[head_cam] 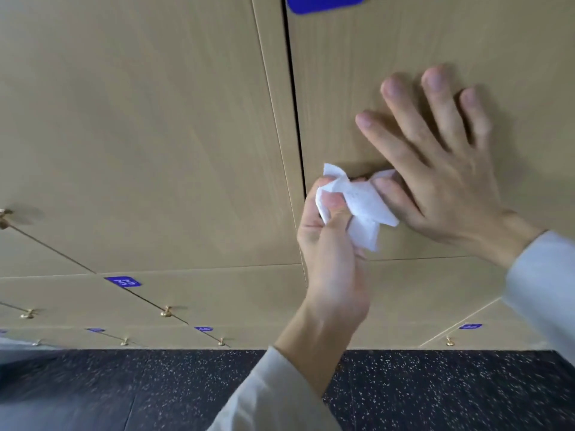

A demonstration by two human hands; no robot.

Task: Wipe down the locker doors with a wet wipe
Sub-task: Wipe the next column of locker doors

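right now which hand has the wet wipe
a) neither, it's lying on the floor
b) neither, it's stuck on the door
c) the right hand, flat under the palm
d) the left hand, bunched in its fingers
d: the left hand grips the crumpled wet wipe in its curled fingers, while the right hand lies with fingers spread and straight against the locker door.

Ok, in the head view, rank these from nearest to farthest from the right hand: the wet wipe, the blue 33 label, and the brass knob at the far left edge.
1. The wet wipe: touching the right hand at its thumb, gripped by the left hand.
2. The blue 33 label: lower left, on a door below.
3. The brass knob: far left edge.
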